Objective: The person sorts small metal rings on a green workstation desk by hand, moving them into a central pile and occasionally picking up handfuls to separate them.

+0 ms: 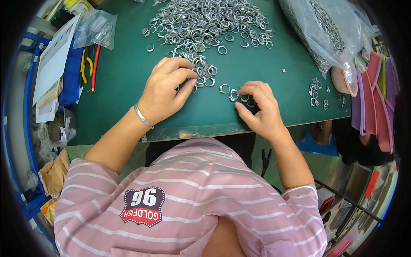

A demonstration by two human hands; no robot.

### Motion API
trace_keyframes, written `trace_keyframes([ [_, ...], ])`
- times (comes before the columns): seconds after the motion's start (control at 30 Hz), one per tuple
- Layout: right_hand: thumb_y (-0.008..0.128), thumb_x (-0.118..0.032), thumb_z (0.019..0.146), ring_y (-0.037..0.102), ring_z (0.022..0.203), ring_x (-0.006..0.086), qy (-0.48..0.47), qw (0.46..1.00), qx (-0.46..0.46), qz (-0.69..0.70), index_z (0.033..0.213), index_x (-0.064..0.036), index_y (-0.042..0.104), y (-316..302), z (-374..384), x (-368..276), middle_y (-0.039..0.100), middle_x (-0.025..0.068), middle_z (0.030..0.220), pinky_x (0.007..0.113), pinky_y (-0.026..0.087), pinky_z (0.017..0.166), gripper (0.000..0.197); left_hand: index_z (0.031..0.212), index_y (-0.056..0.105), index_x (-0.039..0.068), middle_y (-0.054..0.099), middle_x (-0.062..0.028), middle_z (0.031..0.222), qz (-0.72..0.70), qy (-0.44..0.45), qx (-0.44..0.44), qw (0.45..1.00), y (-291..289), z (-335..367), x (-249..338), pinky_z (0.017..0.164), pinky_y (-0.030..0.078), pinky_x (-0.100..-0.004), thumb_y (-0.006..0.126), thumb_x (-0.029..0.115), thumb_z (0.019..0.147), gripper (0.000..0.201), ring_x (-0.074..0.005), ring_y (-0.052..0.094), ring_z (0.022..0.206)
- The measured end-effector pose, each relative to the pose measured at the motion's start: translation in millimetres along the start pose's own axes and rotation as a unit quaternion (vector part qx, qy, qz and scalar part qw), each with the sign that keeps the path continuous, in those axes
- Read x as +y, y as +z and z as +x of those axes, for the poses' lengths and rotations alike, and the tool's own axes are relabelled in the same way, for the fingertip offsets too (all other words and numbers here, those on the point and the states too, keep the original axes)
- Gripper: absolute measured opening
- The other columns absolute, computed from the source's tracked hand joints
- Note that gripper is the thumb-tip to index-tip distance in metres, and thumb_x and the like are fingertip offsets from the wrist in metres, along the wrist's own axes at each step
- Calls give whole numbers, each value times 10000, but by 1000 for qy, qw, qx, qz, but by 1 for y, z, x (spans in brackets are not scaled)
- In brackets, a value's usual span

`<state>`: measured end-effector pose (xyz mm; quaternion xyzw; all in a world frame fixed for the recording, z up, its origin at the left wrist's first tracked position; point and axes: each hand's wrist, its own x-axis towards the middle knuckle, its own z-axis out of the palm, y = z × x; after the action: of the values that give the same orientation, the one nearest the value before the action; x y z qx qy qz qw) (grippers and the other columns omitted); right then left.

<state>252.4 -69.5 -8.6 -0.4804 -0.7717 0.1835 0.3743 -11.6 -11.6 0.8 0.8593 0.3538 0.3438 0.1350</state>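
A large heap of silver metal rings (209,21) lies on the green tabletop, its near end trailing down toward my hands. My left hand (167,90), a silver bangle on its wrist, is at this trail. Its thumb and forefinger are bent together beside a small cluster of rings (209,81); what is between the tips is hidden. To the right, my right hand (261,107) rests by the table's near edge, thumb and curled fingers apart over a few rings. A loose ring (224,88) and a ring with a raised setting (233,95) lie just left of those fingers.
At the right lie a small group of rings (314,92) and a big clear bag (329,34) full of rings. Purple and pink strips (374,94) hang beyond. On the left are yellow-handled pliers (84,68), a red pencil (96,68) and a small plastic bag (100,30).
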Motion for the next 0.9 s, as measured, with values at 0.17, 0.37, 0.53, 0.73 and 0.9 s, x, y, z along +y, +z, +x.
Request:
trace_keyframes([
  [0.17,712,-20,729,562,911,292,-29,999,-22,-25,879,-43,611,12,5,7,612,92,990,378,472,772,182,982,692,46,640,-118,1157,29,-48,-37,998,-6,-8,-1,937,457,-401,721,34,804,181,-309,588,1088],
  [0.37,655,32,707,542,873,292,-4,999,-33,-27,853,-35,583,7,6,2,585,106,982,368,472,743,176,952,689,65,636,-98,1220,36,-45,-63,996,-10,-19,-6,966,437,-410,740,53,784,176,-311,581,1135],
  [0.53,643,9,716,550,906,297,-16,997,-64,-45,910,-36,605,2,6,6,591,108,1004,387,463,782,203,950,688,61,648,-102,1194,26,-36,-49,998,-12,-24,-13,969,436,-406,737,48,786,171,-313,587,1125],
  [0.73,695,-78,787,565,957,290,-91,989,-92,-71,1019,-59,661,19,32,-12,607,99,1047,390,439,846,235,1044,693,84,605,-121,1254,20,-27,-27,999,-8,-17,-6,1015,404,-460,753,107,791,261,-324,549,1179],
  [0.9,735,-85,794,575,870,315,-105,988,-80,-77,898,-38,648,17,32,1,608,117,956,391,465,759,143,1071,690,98,577,-118,1282,32,-20,-75,996,-9,-25,-11,1071,371,-492,770,141,777,307,-327,530,1208],
])
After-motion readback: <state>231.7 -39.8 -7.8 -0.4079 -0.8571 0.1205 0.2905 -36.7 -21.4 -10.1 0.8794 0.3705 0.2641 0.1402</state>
